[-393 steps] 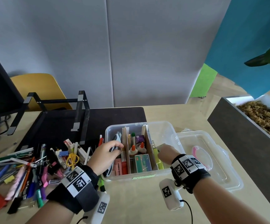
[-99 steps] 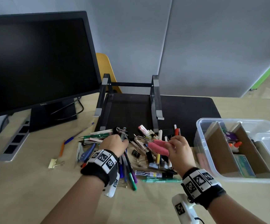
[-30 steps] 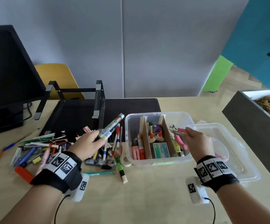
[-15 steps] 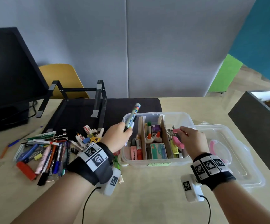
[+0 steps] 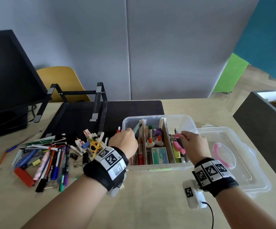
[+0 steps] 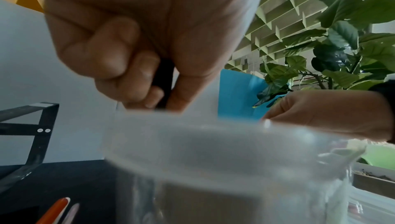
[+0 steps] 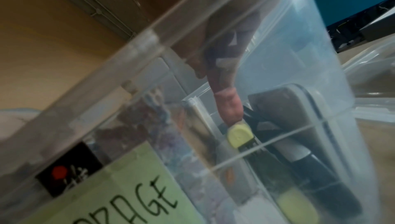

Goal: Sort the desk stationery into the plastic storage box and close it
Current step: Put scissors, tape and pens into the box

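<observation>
The clear plastic storage box (image 5: 158, 167) stands open at mid-desk, split by cardboard dividers. My left hand (image 5: 130, 132) grips a grey-green marker (image 5: 137, 128), tilted into the left compartment; in the left wrist view the fingers (image 6: 128, 55) curl round its dark barrel (image 6: 163, 78) just above the box rim (image 6: 192, 126). My right hand (image 5: 182, 138) pinches a pink-handled tool (image 5: 178, 147) down in the right compartment. Through the box wall the right wrist view shows the pink tool (image 7: 227, 106) above a yellow highlighter cap (image 7: 239, 136). The lid (image 5: 242, 172) lies to the right of the box.
A pile of pens, markers, clips and yellow scissors (image 5: 51, 156) covers the desk left of the box. Behind it stand a black laptop stand (image 5: 99, 103) on a dark mat, and a monitor (image 5: 5, 76). A dark planter (image 5: 262, 123) borders the right.
My left hand has brought the marker from above the box's rim down into the left compartment. My right hand stays in the right compartment with the pink tool, slightly lower.
</observation>
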`<state>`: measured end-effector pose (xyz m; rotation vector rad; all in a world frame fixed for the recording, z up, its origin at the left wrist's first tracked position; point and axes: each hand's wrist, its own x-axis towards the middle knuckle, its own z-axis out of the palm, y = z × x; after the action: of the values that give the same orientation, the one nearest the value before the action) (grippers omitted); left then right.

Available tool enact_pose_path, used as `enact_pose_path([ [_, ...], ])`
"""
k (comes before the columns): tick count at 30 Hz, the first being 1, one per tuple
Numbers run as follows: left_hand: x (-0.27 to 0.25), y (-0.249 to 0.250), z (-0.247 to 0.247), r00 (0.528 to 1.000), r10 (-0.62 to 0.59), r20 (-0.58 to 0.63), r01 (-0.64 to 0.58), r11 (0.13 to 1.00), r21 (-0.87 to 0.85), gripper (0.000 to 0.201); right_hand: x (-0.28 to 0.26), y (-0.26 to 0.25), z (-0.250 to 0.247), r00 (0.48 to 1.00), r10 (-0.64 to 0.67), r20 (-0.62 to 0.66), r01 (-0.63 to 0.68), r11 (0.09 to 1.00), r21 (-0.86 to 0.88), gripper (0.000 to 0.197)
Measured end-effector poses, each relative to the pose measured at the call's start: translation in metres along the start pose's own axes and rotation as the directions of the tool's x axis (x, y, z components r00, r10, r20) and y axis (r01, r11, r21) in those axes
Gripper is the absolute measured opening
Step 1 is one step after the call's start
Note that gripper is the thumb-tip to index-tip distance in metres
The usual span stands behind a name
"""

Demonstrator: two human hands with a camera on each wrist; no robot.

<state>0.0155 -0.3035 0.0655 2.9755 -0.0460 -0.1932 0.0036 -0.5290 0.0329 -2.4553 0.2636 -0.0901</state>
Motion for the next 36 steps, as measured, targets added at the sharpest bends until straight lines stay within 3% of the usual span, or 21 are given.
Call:
enact_pose_path([
  [4, -0.008, -0.009, 0.006, 0.987, 0.119, -0.112, -0.104, 0.986, 0.132, 0.03, -0.001, -0.004, -0.005, 0.997, 0.07, -0.044, -0.065, 0.991, 0.117, 0.025],
  [8, -0.01, -0.014, 0.015, 0.979, 0.155, -0.132, -0.122, 0.965, 0.234, 0.031, 0.003, -0.002, 0.0, 0.996, 0.089, -0.007, -0.086, 0.982, 0.169, 0.025],
  [12, -0.013, -0.015, 0.022, 0.968, 0.164, -0.192, -0.13, 0.975, 0.18, 0.043, 0.005, -0.001, 0.002, 0.995, 0.096, 0.023, -0.099, 0.977, 0.19, 0.024],
  [15, -0.015, -0.023, 0.031, 0.933, 0.233, -0.275, -0.209, 0.971, 0.112, 0.03, 0.004, -0.004, 0.0, 0.996, 0.092, -0.012, -0.087, 0.968, 0.236, 0.023],
  [16, -0.016, -0.025, 0.033, 0.936, 0.239, -0.26, -0.222, 0.971, 0.092, 0.029, 0.004, -0.005, 0.0, 0.995, 0.097, -0.028, -0.087, 0.96, 0.267, 0.022],
  [19, -0.017, -0.03, 0.039, 0.981, 0.186, -0.063, -0.186, 0.982, -0.004, 0.045, 0.002, -0.01, 0.002, 0.991, 0.113, -0.069, -0.082, 0.932, 0.354, 0.017],
  [23, -0.015, -0.031, 0.042, 0.986, 0.162, -0.038, -0.165, 0.982, -0.09, 0.051, 0.004, -0.01, 0.004, 0.983, 0.152, -0.101, -0.095, 0.9, 0.426, 0.013],
  [25, -0.015, -0.032, 0.043, 0.987, 0.153, -0.04, -0.156, 0.981, -0.119, 0.051, 0.003, -0.008, 0.004, 0.985, 0.152, -0.087, -0.11, 0.922, 0.371, 0.015],
  [29, -0.015, -0.032, 0.045, 0.987, 0.138, -0.079, -0.147, 0.982, -0.122, 0.05, -0.004, -0.006, 0.006, 0.997, 0.071, 0.019, -0.072, 0.995, 0.064, 0.038],
  [36, -0.015, -0.031, 0.044, 0.99, 0.122, -0.073, -0.132, 0.981, -0.142, 0.05, 0.008, 0.003, 0.003, 0.989, 0.079, 0.129, -0.054, 0.981, -0.186, 0.041],
])
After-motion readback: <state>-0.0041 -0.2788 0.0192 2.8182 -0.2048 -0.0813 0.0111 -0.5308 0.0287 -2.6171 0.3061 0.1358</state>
